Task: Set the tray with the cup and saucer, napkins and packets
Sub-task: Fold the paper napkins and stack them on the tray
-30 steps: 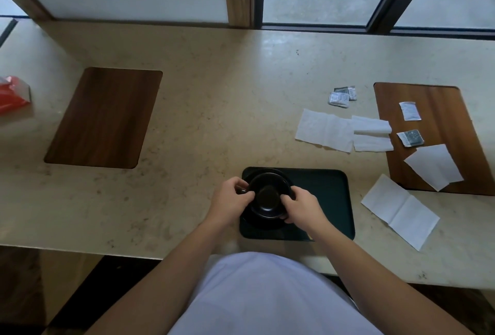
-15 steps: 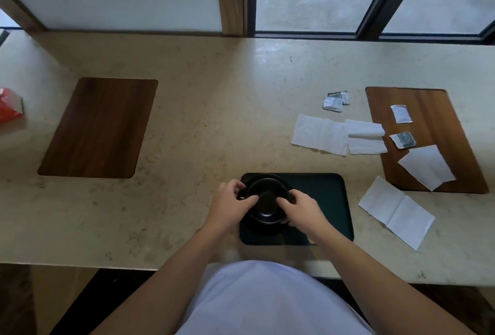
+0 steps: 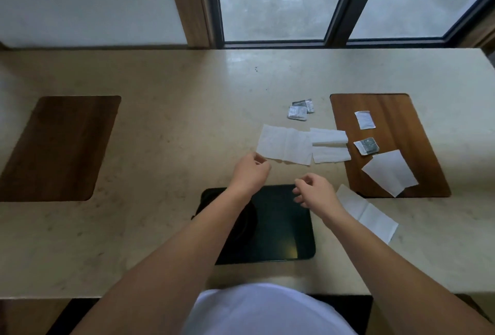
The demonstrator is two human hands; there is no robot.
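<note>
The dark tray (image 3: pixel 284 230) lies at the counter's near edge. On its left end stand the black cup and saucer (image 3: pixel 245 223), mostly hidden under my left forearm. My left hand (image 3: pixel 250 172) hovers beyond the tray, fingers loosely curled and empty, close to the near left corner of a flat white napkin (image 3: pixel 285 144). My right hand (image 3: pixel 316 191) is over the tray's far right corner, fingers apart, holding nothing. Two folded napkins (image 3: pixel 330 146) lie right of the flat one. Grey packets (image 3: pixel 300 109) sit farther back.
A wooden mat (image 3: pixel 417 120) on the right carries a white packet (image 3: pixel 364 120), a grey packet (image 3: pixel 367 146) and a napkin (image 3: pixel 389 172). Another napkin (image 3: pixel 367 213) lies right of the tray. A second wooden mat (image 3: pixel 59 147) is on the left. Windows stand behind.
Both hands have let go of the cup and saucer, which stay on the tray. The left hand moved forward toward the flat napkin; the right moved forward and right.
</note>
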